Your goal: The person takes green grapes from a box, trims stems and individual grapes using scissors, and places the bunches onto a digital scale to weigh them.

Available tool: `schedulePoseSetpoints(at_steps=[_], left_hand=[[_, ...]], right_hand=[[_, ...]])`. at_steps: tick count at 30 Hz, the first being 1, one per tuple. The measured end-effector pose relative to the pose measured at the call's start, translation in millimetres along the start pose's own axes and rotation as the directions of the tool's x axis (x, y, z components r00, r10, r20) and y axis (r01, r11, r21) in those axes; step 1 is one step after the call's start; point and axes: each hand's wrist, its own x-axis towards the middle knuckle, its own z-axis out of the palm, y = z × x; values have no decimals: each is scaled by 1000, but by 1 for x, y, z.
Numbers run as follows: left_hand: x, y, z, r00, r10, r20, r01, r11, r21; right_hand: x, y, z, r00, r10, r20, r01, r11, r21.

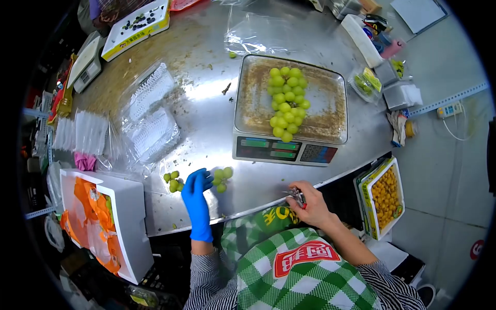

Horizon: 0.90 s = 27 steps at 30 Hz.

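My left hand (197, 189), in a blue glove, hovers over or rests on the metal table between two small clumps of green grapes. One clump (173, 181) is at its left, partly behind the glove, and the other clump (221, 179) is just past its fingertips. The fingers look loosely bent and apart, with nothing seen in them. My bare right hand (310, 204) is closed around small red-handled snips (297, 197) by the table's front edge. Ahead, a large bunch of green grapes (288, 103) lies on the tray of a digital scale (323, 113).
Stacked clear plastic boxes (151, 129) stand left of the scale. A white foam box (132, 222) with orange wrapping is at the front left. At right is a carton of yellow fruit (385, 196). A white tray of tools (364, 39) and plastic film (258, 33) are farther back.
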Motion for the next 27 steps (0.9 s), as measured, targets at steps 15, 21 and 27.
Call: schedulePoseSetpoints(at_steps=[15, 21, 27], left_hand=[[21, 65, 182, 961, 59, 269, -186, 858, 479], [47, 64, 213, 935, -31, 353, -120, 910, 397], [43, 64, 219, 948, -7, 317, -115, 925, 363]], right_hand=[[32, 49, -126, 980, 171, 98, -187, 965, 185], [107, 67, -180, 915, 51, 400, -66, 998, 23], [175, 49, -192, 793, 55, 607, -11, 997, -76]])
